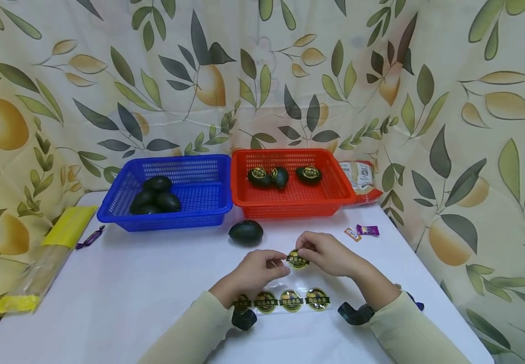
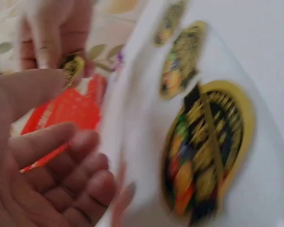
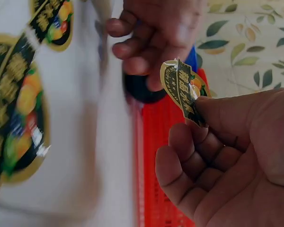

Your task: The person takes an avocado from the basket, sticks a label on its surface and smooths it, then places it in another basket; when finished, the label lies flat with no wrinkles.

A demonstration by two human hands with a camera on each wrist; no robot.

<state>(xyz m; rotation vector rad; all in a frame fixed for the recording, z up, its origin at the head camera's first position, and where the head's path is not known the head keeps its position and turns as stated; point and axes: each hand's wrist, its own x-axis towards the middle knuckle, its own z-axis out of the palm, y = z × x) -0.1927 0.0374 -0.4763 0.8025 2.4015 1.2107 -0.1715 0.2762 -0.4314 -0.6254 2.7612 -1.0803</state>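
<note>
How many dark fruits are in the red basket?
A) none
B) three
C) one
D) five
B: three dark fruits lie in the red basket, two close together on its left side and one further right, each with a round sticker on it.

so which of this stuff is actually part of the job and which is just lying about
In use: sticker pinched by right hand, left hand, sticker sheet, loose avocado, blue basket, red basket.
Lying about: candies, yellow bag, snack packet.
</note>
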